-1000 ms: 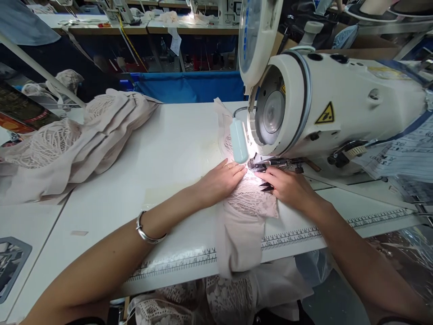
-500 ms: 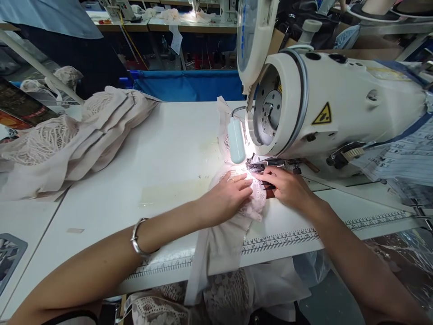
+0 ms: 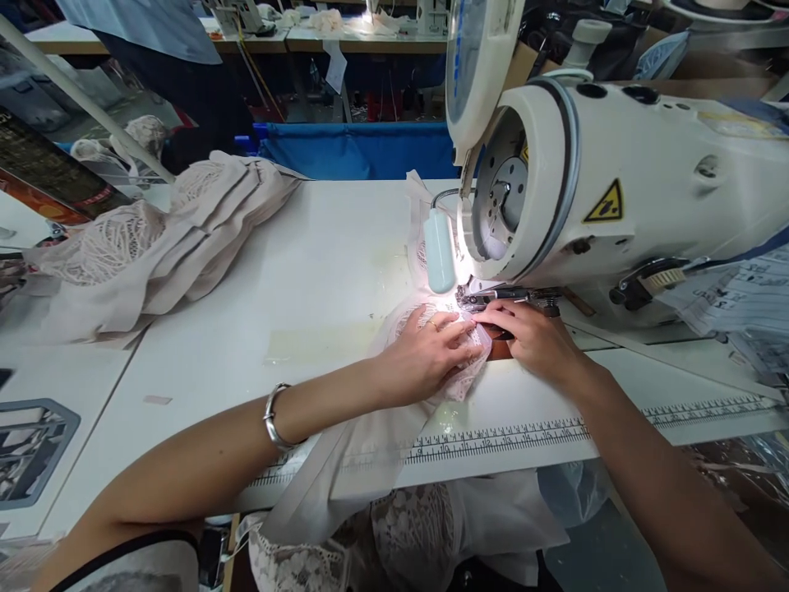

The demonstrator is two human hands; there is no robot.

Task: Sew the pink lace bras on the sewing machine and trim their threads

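Observation:
My left hand (image 3: 425, 358) lies spread on a pale pink lace piece (image 3: 465, 381), pressing it to the table with fingers pointing at the needle area. Close by on the right, my right hand (image 3: 533, 335) pinches the edge of the same lace piece just below the presser foot. A white sewing machine (image 3: 641, 181) stands over the work, with a small lamp (image 3: 439, 251) lighting the stitching spot. Sheer fabric (image 3: 345, 469) trails from the lace over the table's front edge. The needle tip and the right fingertips are partly hidden by glare and metal attachments.
A stack of lace pieces (image 3: 185, 222) lies at the table's left. The ruler strip (image 3: 493, 444) runs along the front edge. More lace fabric (image 3: 412, 530) hangs at my lap. Behind the table are a blue cloth bin (image 3: 363, 152) and a standing person (image 3: 160, 49).
My left hand has turned the lace slightly, and the trailing sheer fabric has swung left. My right hand stays by the presser foot. The whole view has shifted a little.

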